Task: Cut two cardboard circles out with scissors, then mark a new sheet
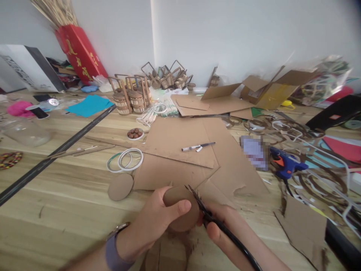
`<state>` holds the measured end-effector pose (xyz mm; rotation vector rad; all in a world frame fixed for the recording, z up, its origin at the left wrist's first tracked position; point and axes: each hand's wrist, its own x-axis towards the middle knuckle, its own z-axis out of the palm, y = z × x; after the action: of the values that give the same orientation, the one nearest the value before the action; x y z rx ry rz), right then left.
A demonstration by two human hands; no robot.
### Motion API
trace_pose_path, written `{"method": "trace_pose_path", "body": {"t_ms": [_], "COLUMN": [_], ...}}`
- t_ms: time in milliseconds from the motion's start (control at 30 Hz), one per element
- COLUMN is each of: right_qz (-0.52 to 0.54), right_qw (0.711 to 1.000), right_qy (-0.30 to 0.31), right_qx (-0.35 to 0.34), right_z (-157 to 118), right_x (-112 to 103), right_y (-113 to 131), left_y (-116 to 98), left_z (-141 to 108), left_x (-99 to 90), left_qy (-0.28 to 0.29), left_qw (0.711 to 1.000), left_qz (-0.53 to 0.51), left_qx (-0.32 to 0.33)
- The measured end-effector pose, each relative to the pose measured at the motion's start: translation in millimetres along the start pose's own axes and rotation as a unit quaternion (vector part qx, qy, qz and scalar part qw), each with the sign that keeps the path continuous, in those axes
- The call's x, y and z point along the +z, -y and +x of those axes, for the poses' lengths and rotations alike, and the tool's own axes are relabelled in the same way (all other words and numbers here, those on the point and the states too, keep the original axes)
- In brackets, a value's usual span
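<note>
Cardboard disc [185,223] in left fingers [161,195], thumb [180,208] on top

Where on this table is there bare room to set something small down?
The widest bare stretch of tabletop is at the left, between the black strip and the left hand. A smaller one lies between the right hand and the cardboard scrap. It's crowded around the blue glue gun and along the back, by the little baskets.
</note>
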<state>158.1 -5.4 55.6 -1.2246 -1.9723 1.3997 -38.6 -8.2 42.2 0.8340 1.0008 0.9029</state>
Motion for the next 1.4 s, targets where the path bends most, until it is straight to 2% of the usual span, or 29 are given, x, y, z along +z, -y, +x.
{"method": "trace_pose_path", "body": {"t_ms": [267,667,900,1067,1300,1400], "right_qz": [0.024,0.015,-0.010,0.003,0.013,0.002], "right_qw": [1.000,1.000,0.999,0.999,0.999,0.999], "right_qy": [-0.001,0.013,0.034,0.031,0.029,0.036], "right_qx": [-0.012,0.007,-0.033,-0.033,-0.013,-0.021], "right_z": [0,0,1,2,0,0], "right_x": [0,-1,-3,-2,-1,0], "right_y": [6,4,-5,-2,-2,-7], "left_y": [0,-1,0,-2,-3,-2], "left_z": [-1,2,3,3,1,0], "left_x": [0.4,-2.1,-3.9,-3.0,-4.3,-2.2], "left_qy": [0.019,0.006,0.058,0.041,0.063,0.069], "left_qw": [1.000,1.000,0.998,0.999,0.998,0.997], "left_qz": [-0.004,-0.002,0.000,0.032,0.021,0.037], "left_qx": [0.008,-0.002,-0.016,0.000,-0.002,-0.025]}}
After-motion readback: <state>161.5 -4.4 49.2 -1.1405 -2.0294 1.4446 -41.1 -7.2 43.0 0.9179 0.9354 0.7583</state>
